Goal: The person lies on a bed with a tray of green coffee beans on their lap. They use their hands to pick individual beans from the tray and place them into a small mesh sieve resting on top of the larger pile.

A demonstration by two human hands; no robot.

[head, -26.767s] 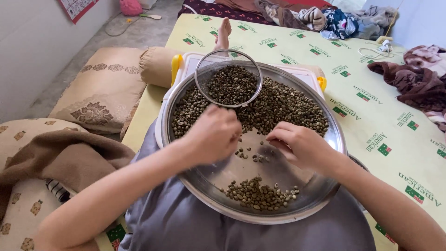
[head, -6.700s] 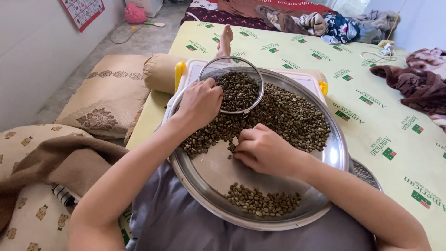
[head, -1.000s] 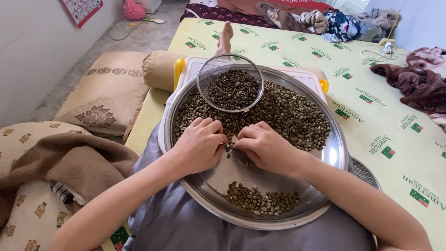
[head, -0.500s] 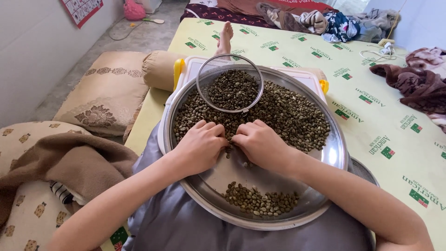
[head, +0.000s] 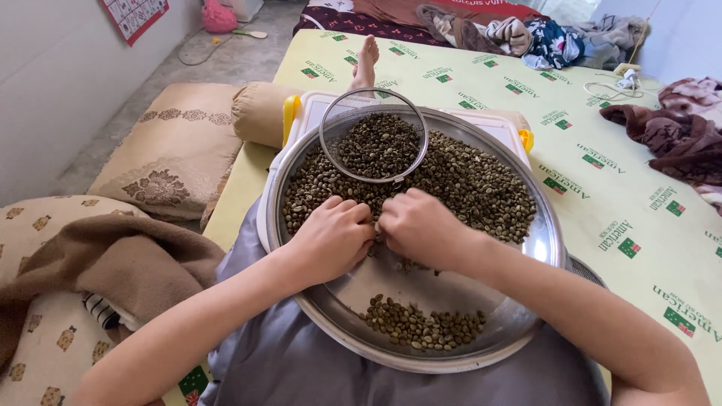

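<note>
Here I hold my left hand [head: 331, 233] and right hand [head: 421, 225] curled together at the near edge of the bean heap [head: 466, 180] in the steel pan [head: 553, 248] (grip contents: cannot tell). Since half a second ago they have closed inward; picking continues, the sorted pile [head: 425, 327] lying nearest me.

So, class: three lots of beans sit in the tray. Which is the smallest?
The small heap of beans at the tray's near rim, apart from the big pile under both hands and the lot in the sieve.
</note>
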